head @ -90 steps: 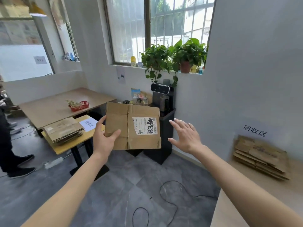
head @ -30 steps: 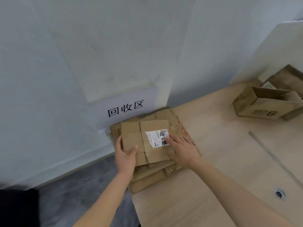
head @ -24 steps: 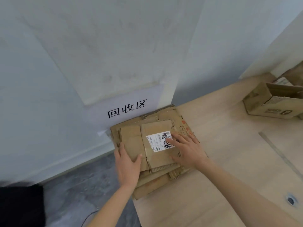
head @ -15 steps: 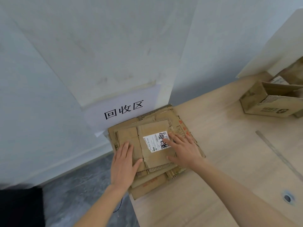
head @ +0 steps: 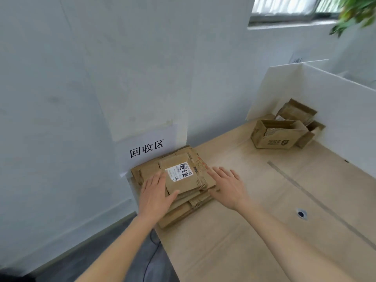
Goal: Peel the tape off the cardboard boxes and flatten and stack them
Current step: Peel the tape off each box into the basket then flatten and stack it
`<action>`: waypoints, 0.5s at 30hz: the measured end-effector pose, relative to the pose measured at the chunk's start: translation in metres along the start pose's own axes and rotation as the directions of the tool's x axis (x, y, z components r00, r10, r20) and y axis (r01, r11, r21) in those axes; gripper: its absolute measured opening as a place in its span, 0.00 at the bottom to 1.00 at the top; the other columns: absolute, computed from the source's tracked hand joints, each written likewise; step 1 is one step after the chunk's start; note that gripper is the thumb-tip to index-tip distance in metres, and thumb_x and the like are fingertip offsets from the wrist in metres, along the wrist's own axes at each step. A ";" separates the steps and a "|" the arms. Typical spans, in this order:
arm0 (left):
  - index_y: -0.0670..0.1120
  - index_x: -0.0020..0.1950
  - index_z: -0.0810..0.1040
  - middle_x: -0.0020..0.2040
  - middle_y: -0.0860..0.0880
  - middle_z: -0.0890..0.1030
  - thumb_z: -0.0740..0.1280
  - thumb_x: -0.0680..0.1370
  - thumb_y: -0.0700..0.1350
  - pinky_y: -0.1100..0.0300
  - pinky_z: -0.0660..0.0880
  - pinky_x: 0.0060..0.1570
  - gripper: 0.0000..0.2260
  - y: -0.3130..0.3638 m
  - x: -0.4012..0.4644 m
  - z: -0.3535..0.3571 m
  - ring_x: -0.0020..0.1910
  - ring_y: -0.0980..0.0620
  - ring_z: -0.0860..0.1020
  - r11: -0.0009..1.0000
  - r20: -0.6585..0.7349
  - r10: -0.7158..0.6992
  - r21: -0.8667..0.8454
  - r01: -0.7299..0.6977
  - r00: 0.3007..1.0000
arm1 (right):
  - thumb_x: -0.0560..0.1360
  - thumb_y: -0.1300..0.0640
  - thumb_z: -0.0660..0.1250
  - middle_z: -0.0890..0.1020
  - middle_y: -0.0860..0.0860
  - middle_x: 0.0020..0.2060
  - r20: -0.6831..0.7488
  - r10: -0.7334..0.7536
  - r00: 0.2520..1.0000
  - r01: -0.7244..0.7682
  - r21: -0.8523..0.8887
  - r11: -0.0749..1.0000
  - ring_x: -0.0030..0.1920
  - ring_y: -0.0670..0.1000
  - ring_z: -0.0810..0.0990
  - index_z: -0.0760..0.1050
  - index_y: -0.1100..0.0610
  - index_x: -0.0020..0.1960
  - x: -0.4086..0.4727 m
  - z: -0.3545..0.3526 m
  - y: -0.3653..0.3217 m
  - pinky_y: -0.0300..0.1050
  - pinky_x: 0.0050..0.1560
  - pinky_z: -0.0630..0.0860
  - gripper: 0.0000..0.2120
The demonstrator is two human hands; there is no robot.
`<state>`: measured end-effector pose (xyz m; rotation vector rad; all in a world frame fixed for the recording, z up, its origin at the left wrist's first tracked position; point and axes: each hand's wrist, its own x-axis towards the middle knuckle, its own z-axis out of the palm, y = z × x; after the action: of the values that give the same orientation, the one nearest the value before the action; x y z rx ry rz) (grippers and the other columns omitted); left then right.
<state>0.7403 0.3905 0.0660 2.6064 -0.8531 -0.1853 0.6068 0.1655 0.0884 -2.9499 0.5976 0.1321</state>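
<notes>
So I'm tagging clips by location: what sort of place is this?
Probably an office or workroom corner set up for cardboard recycling: a printed wall sign above a stack of flattened boxes, unflattened boxes waiting on the wooden table, and a white partition.

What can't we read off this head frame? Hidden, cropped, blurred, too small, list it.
- Flattened stack, head view: sheet count unclear; edges overlap, and the left hand covers its near-left part.
- White label on the top sheet: fine print too small.
- Far boxes: any leftover tape too small to tell; the rear ones are partly hidden by the front one.
- Plant: blurred, cropped by the frame edge.
</notes>
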 end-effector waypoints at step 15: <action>0.53 0.82 0.60 0.82 0.50 0.60 0.65 0.80 0.62 0.53 0.55 0.78 0.33 0.266 -0.178 -0.115 0.80 0.49 0.59 0.849 -0.151 0.487 -0.151 -0.507 0.860 | 0.79 0.39 0.63 0.57 0.45 0.81 -0.280 0.397 0.874 -0.404 0.035 0.914 0.80 0.47 0.55 0.55 0.44 0.81 -0.359 -0.199 0.101 0.50 0.80 0.50 0.34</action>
<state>0.4806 0.3366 0.2791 2.1144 -1.3659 0.0223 0.2501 0.1819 0.3135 -2.8404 1.2539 -0.2512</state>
